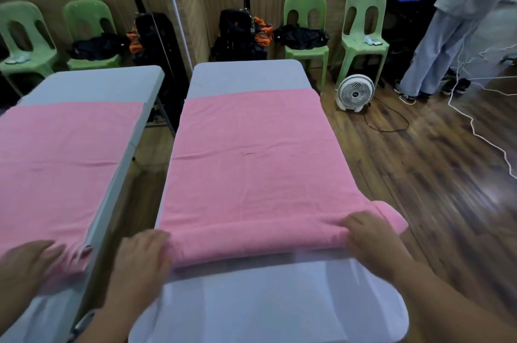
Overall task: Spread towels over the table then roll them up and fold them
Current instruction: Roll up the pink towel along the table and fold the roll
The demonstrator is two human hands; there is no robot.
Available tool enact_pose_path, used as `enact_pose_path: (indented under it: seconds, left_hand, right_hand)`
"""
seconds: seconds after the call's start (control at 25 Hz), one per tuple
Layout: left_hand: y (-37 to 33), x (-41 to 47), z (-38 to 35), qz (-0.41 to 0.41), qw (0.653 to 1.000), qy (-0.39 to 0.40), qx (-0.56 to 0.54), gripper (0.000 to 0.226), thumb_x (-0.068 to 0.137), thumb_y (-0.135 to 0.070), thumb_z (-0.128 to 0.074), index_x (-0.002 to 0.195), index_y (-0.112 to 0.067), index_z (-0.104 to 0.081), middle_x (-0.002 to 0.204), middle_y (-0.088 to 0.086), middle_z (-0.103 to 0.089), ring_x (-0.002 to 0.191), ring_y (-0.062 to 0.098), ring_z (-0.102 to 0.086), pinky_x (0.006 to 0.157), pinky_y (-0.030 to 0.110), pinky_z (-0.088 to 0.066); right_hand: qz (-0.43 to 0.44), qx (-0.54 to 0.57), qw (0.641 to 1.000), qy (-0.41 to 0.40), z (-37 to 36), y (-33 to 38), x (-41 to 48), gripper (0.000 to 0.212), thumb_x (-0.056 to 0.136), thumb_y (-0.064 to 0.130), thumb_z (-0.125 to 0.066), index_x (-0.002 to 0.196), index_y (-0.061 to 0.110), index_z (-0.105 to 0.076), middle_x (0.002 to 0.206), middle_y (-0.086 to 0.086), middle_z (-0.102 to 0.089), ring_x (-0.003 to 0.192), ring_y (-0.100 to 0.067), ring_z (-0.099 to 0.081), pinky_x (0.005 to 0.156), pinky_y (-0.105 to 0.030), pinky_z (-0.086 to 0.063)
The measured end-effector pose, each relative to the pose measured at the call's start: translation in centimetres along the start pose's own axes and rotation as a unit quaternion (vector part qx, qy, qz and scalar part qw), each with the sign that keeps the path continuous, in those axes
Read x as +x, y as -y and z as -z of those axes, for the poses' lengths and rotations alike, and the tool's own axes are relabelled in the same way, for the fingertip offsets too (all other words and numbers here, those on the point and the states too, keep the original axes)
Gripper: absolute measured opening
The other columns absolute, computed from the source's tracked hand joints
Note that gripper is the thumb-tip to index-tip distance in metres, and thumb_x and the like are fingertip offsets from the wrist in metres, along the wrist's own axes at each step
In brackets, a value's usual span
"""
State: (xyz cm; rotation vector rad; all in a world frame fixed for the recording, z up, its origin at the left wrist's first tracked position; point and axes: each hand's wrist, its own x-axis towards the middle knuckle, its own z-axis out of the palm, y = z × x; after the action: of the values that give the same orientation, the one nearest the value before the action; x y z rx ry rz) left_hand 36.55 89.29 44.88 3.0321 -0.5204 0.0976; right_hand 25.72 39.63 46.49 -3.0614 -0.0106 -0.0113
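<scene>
The surface (251,300), a long grey-white table, runs away from the person toward the wall. The pink towel (251,146) lies spread flat over its middle part, with only light creases, and its far edge stops before the far end of the surface. So the spreading step looks finished for this towel.

On the left there is a second table with a pink cloth (56,152). It looks like a mirror image of the same scene, because the chairs and the bags repeat there, but this cannot be told for sure.

At the near end, the towel is already turned over itself into a low roll (251,244) which goes across the whole width of the surface. The roll is thin, maybe one or two turns. Almost all the length of the towel is not yet rolled. The rolling seems to be at its start, and the folding is not begun.

The left hand (142,256) lies palm down on the left end of the roll, at the edge of the surface, with its fingers bent a little over the cloth. The right hand (369,239) presses on the right end in the same way. Neither hand is closed around the towel; both rest on top of it, well apart.
</scene>
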Motion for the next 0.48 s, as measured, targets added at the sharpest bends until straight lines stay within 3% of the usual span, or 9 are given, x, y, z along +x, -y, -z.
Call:
enact_pose_path:
  seconds: [0.08, 0.16, 0.24, 0.32, 0.48]
  left_hand:
    - [-1.1, -1.2, -1.6, -0.064, 0.996, 0.059, 0.009, 0.066, 0.069, -0.040, -0.054, 0.131, -0.018, -0.057, 0.134, 0.005, -0.057, 0.121, 0.031, -0.053, 0.109, 0.055, -0.026]
    - [-0.9, -0.3, -2.2, -0.024, 0.992, 0.124, -0.006, 0.079, 0.061, -0.038, -0.052, 0.139, -0.023, -0.051, 0.139, 0.001, -0.054, 0.127, 0.027, -0.049, 0.113, 0.050, -0.019]
    - [-0.4, 1.6, -2.2, -0.003, 0.990, 0.140, -0.015, 0.070, 0.062, -0.034, -0.044, 0.130, -0.027, -0.058, 0.128, -0.001, -0.061, 0.118, 0.027, -0.056, 0.106, 0.049, -0.031]
    - [-0.2, 2.1, -1.5, -0.003, 0.992, 0.124, -0.039, 0.056, 0.063, -0.034, -0.043, 0.115, -0.032, -0.066, 0.112, -0.010, -0.066, 0.105, 0.020, -0.060, 0.098, 0.042, -0.038]
    - [-0.1, -0.5, 0.0, -0.023, 0.990, 0.127, -0.061, 0.035, 0.062, -0.043, -0.048, 0.095, -0.049, -0.057, 0.087, -0.025, -0.062, 0.086, 0.004, -0.050, 0.080, 0.044, -0.052]
  right_hand:
    - [0.016, -0.026, 0.999, 0.011, -1.3, -0.2, -1.9, 0.056, 0.060, 0.031, -0.075, 0.114, 0.019, -0.065, 0.115, -0.001, -0.065, 0.107, -0.025, -0.059, 0.097, -0.041, -0.040]
    - [-0.032, -0.031, 0.998, 0.035, -2.5, -1.2, -1.3, 0.067, 0.057, 0.026, -0.073, 0.123, 0.018, -0.061, 0.127, -0.003, -0.062, 0.119, -0.027, -0.054, 0.103, -0.048, -0.031]
    - [-0.067, -0.030, 0.997, 0.021, -3.3, -2.0, 0.5, 0.055, 0.063, 0.022, -0.058, 0.118, 0.021, -0.064, 0.116, -0.002, -0.065, 0.112, -0.030, -0.056, 0.101, -0.050, -0.032]
    - [-0.058, -0.020, 0.998, -0.011, -3.3, -2.3, 1.4, 0.038, 0.065, 0.027, -0.048, 0.098, 0.025, -0.069, 0.093, 0.000, -0.067, 0.093, -0.030, -0.061, 0.099, -0.046, -0.033]
    - [0.011, -0.026, 0.999, 0.025, -2.1, -2.9, -1.2, 0.019, 0.069, 0.039, -0.050, 0.075, 0.030, -0.066, 0.071, 0.011, -0.059, 0.075, -0.017, -0.058, 0.099, -0.040, -0.033]
